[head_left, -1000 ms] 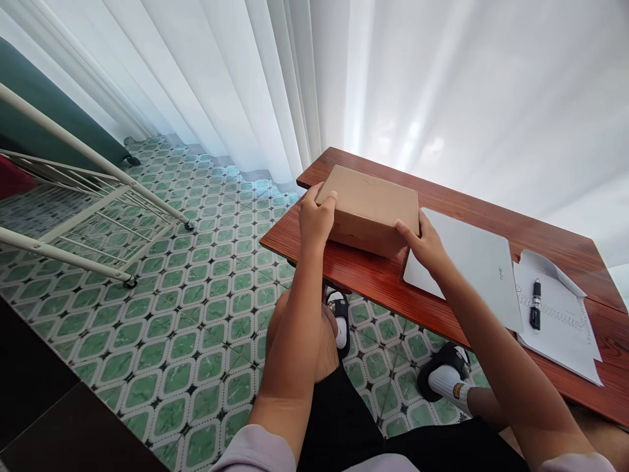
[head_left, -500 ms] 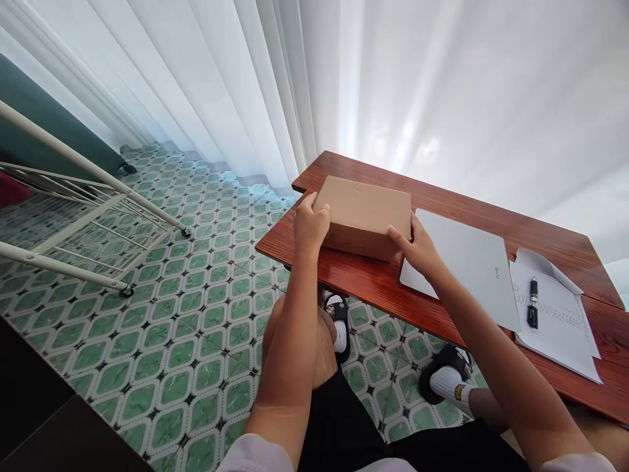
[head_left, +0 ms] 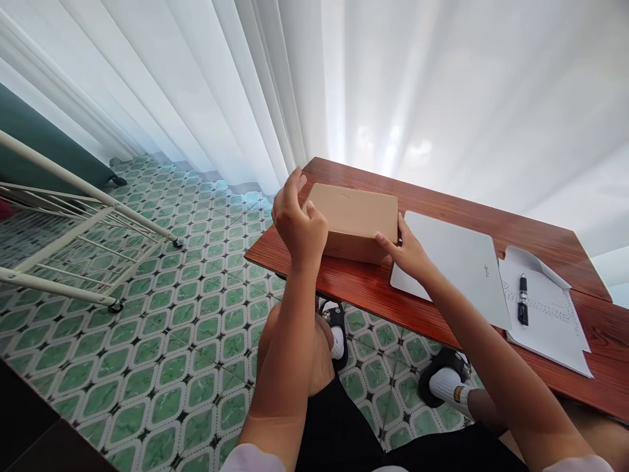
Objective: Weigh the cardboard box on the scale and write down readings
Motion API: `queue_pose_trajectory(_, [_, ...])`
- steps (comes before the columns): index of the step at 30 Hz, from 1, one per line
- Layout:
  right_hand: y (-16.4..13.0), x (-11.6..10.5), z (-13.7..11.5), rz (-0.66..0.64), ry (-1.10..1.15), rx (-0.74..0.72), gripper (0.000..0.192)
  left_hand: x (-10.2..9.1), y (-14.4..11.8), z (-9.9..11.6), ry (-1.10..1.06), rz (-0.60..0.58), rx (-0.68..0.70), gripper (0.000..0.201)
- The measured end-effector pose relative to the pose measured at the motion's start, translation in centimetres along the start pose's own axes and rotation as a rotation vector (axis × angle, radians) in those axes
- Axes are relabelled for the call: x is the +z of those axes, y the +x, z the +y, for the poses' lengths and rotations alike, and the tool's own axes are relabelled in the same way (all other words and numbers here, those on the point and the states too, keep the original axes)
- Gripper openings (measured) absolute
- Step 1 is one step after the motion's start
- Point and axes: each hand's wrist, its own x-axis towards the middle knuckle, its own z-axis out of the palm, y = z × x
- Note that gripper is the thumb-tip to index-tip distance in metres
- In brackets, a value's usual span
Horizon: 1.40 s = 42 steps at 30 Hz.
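A closed brown cardboard box [head_left: 354, 208] lies flat on the dark red wooden table [head_left: 339, 278], near its left end. My left hand [head_left: 299, 219] is lifted at the box's left side, fingers raised and slightly curled, holding nothing. Whether its palm edge still brushes the box I cannot tell. At the right end of the box my right hand [head_left: 409, 250] keeps its grip, thumb on the front top edge and fingers along the far part of that side. Just right of the box, a flat silver-grey laptop [head_left: 455, 269] lies with its lid down.
Right of the laptop are sheets of paper [head_left: 545, 314] with handwriting, and a black pen [head_left: 523, 300] on top. A white metal rack [head_left: 88, 246] on castors stands at left on the green tiled floor [head_left: 206, 314]. White curtains [head_left: 196, 85] hang behind the table.
My left hand has let go of the box's left side and risen, its fingers opening upward. My right hand stays on the box. The whole view has shifted slightly.
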Motion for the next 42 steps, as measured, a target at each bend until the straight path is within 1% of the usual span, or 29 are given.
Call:
queue_pose_trajectory(2, [-0.2,-0.6,0.4,0.017,0.005,0.004,0.103,0.2,-0.4,1.2,-0.041,-0.020,0.049,0.056])
queue_pose_trajectory(4, [-0.6,-1.4,0.7,0.065,-0.019,-0.026,0.100,0.5,-0.9,2.2,-0.057,-0.033,0.090,0.051])
queue_pose_trajectory(7, [-1.7,-3.1,1.0,0.140,-0.069,-0.103,0.087,1.3,-1.9,3.4,-0.062,-0.039,0.137,0.045])
queue_pose_trajectory(12, [-4.0,-5.9,1.4,0.201,-0.128,-0.158,0.066,3.4,-3.5,5.6,-0.075,-0.135,0.195,0.030])
queue_pose_trajectory(15, [-5.5,-7.4,2.0,0.218,-0.165,-0.167,0.056,4.7,-4.6,6.7,-0.013,-0.167,0.304,0.024])
queue_pose_trajectory(18, [-7.0,-9.0,2.5,0.198,-0.199,-0.179,0.040,5.9,-5.8,7.4,0.042,-0.211,0.414,0.025])
queue_pose_trajectory(19, [-7.5,-9.5,2.8,0.182,-0.208,-0.189,0.038,6.3,-6.2,7.5,0.054,-0.229,0.443,0.026])
queue_pose_trajectory(23, [-9.7,-11.2,3.9,0.116,-0.231,-0.231,0.039,7.7,-8.2,7.6,0.062,-0.308,0.533,0.029])
queue_pose_trajectory(27, [-11.4,-12.5,5.3,0.072,-0.229,-0.221,0.037,9.0,-10.5,7.6,0.033,-0.421,0.618,0.034])
queue_pose_trajectory(30, [-12.2,-12.9,6.3,0.092,-0.221,-0.204,0.037,9.6,-12.6,7.7,0.048,-0.537,0.680,0.035])
queue_pose_trajectory(33, [-12.6,-12.7,7.0,0.109,-0.261,-0.221,0.033,10.1,-14.6,7.8,0.074,-0.632,0.785,0.033])
queue_pose_trajectory(35, [-12.9,-12.5,7.2,0.086,-0.347,-0.253,0.031,10.4,-15.9,7.9,0.084,-0.667,0.876,0.032])
queue_pose_trajectory(38, [-13.3,-12.3,7.4,0.090,-0.593,-0.281,0.030,10.8,-17.3,7.7,0.074,-0.667,0.979,0.035])
queue_pose_trajectory(40, [-13.5,-12.4,7.3,0.123,-0.776,-0.284,0.031,11.0,-17.9,7.4,0.066,-0.648,1.008,0.039])
queue_pose_trajectory(42, [-13.6,-12.7,7.2,0.122,-0.891,-0.293,0.030,11.2,-18.3,7.1,0.063,-0.643,1.019,0.043])
